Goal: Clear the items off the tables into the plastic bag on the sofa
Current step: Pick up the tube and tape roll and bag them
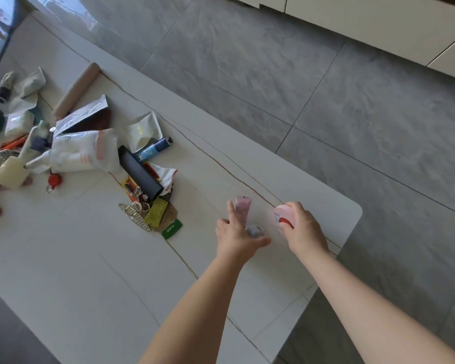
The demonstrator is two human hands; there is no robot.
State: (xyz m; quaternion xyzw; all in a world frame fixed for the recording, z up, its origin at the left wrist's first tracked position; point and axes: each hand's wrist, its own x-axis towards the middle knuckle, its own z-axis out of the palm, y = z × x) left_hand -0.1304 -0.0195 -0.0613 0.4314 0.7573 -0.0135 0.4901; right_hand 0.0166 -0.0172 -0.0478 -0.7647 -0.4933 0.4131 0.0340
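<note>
Right hand (304, 227) grips pink container (283, 215); pink tube (241, 210) under left hand (234, 235).

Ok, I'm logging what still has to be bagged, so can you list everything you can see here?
Pale stone-look table: one, off-white with brown veins, fills the left and centre.
Pink squeeze tube: one, pink, on the table under the left fingertips.
Small clear round jar: one, clear, beside the left hand.
Pink container with red cap: one, in the right hand.
Black cylinder: one, black, in the pile.
Blue tube: one, blue, behind the cylinder.
White pouches: several, white, left pile.
Tan roll: one, tan, far side.
Green tag: one, pile's near edge.
Left hand: open, reaching.
Right hand: closed on the container.
</note>
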